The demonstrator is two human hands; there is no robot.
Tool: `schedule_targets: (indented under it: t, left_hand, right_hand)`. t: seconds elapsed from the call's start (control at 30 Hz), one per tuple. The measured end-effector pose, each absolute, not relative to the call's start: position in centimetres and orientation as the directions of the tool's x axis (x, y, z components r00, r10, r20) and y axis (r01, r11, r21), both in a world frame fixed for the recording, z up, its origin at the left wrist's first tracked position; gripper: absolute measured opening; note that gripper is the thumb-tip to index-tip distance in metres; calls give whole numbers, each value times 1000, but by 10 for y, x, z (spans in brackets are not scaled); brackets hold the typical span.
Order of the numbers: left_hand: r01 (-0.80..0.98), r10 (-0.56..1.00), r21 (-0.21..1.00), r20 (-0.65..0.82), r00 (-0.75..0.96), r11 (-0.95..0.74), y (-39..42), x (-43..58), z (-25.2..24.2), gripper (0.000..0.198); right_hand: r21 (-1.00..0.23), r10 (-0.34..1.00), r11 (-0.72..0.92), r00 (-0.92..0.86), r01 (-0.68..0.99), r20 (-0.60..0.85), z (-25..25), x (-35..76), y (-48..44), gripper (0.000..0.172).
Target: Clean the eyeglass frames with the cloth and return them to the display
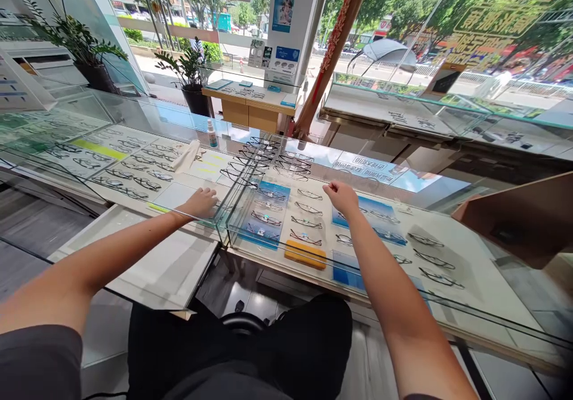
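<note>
Left hand (201,202) flat, fingers loosely open, on glass bench (179,194). Right hand (341,196) reaching far, fingers curled, gripping nothing visible (fingertips hidden), near stacked glasses (264,152) lying far-centre on bench top. Risk: careless sweep could topple stack, scratching lenses.

Glass display counter (250,242) of eyeglass frames (306,208) in flat rows, both hands on top.

Optician's shop, glass counters (250,209), rows of specs (268,155)
</note>
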State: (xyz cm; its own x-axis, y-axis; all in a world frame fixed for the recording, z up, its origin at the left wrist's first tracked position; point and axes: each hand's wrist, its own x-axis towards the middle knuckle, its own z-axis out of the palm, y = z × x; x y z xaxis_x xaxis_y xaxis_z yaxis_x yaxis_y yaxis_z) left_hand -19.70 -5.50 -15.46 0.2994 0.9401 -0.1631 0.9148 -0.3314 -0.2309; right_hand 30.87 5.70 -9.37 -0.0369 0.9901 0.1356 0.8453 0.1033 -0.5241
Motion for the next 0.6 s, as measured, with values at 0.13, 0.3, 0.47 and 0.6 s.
schedule_targets:
  t: [0.13,0.3,0.47,0.6]
  left_hand:
    - [932,955,-252,-208,210,-259,-109,-192,-146,35]
    - [890,856,-142,-375,356,-433,-189,-174,-122,42]
    - [810,645,204,-513,567,-550,-199,-139,-75,32]
    - [771,711,142,-312,630,-621,-139,-106,-42,36]
  right_hand:
    - [-530,991,99,-37,842,127,-93,308,57,32]
    - [-541,993,79,-21,837,113,-91,307,56,31]
    - [-556,993,83,-24,827,113,-90,306,54,32]
    - [-574,991,107,-40,812,128,-91,308,54,35]
